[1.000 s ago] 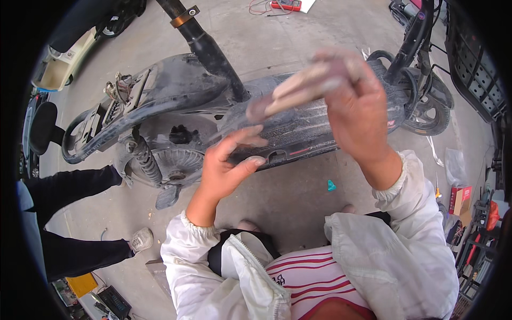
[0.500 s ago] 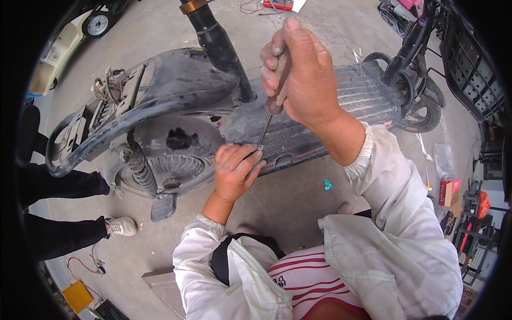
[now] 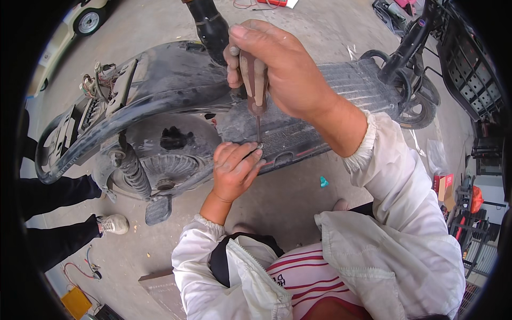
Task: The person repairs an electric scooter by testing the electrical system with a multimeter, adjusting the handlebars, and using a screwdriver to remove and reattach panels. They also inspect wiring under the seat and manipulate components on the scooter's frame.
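Note:
My right hand (image 3: 288,69) is wrapped around the brown-and-tan handle of a screwdriver (image 3: 257,96). Its thin shaft points down, and the tip meets the side edge of a dusty black electric scooter (image 3: 341,96) lying across the view. At that tip, my left hand (image 3: 234,169) rests against the scooter's edge with fingers curled and pressed together. Whatever those fingertips pinch is too small to make out. Left of this hand are the scooter's rear wheel well (image 3: 170,157) and a coil shock absorber (image 3: 132,168).
A person's dark-trousered legs (image 3: 64,240) and pale shoe (image 3: 114,224) are at the left. Loose wires (image 3: 101,80) stick up from the scooter's rear. A black crate (image 3: 469,69), a red box (image 3: 442,186) and tools line the right side. A teal scrap (image 3: 324,182) lies on the floor.
My right hand has swung left with the screwdriver, whose slant has become nearly upright in view. The left hand keeps its place at the tip. The whole view has shifted slightly.

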Available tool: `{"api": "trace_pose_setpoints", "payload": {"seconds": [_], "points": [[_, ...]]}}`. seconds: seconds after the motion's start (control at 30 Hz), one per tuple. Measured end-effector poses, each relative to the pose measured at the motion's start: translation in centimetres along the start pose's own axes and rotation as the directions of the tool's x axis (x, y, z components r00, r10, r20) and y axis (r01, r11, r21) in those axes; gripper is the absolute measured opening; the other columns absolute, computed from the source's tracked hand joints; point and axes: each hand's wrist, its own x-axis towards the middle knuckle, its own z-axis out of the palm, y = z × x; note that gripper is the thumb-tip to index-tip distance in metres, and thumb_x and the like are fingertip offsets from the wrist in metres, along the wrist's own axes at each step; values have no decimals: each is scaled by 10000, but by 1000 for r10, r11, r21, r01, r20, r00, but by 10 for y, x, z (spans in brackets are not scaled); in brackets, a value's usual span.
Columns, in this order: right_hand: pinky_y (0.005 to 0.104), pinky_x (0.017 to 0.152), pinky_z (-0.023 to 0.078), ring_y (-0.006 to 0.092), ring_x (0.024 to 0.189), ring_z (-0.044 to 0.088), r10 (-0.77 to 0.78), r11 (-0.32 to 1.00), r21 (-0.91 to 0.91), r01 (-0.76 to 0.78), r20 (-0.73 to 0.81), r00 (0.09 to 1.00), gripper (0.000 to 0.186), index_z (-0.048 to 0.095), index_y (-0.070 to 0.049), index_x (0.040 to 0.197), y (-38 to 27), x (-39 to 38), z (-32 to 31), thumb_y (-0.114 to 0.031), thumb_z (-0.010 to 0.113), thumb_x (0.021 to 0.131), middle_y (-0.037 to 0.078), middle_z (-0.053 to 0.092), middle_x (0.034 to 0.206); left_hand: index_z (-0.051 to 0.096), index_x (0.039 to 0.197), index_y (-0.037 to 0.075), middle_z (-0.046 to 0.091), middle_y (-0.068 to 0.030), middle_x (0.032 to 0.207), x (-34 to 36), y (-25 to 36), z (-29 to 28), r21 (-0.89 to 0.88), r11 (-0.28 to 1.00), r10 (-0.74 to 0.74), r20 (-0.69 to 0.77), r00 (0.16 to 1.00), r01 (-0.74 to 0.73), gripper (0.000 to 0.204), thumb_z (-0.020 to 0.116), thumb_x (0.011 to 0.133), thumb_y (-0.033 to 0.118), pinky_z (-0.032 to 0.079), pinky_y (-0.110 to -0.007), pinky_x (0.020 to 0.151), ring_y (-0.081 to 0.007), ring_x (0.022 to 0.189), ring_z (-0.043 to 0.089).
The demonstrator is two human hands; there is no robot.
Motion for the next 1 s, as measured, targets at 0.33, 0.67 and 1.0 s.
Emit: {"api": "trace_pose_setpoints", "payload": {"seconds": [0.33,0.67,1.0], "points": [[285,491,418,137,517,516,96,978,142,-150,332,938,413,537,-38,771,6,18,-25,-400,507,968,45,560,674,701,975,105,673,-42,1069,0,0,-1,-11,1000,-13,-8,1000,13,325,805,668,134,421,-433,906,-246,907,594],[295,629,429,133,684,497,109,467,-819,333,428,897,242,594,-34,997,-60,10,-44,-267,597,929,63,553,748,702,983,114,671,-36,1083,-7,-1,2,-68,997,-30,-72,997,25,330,809,671,122,429,-439,914,-247,934,595],[276,720,449,105,755,506,408,529,-840,124,379,831,294,581,-5,980,-72,29,-28,-290,629,925,31,546,779,697,1010,113,669,-32,1082,-8,0,0,-81,996,-48,-68,997,43,336,794,689,114,439,-450,937,-237,941,613]]}}
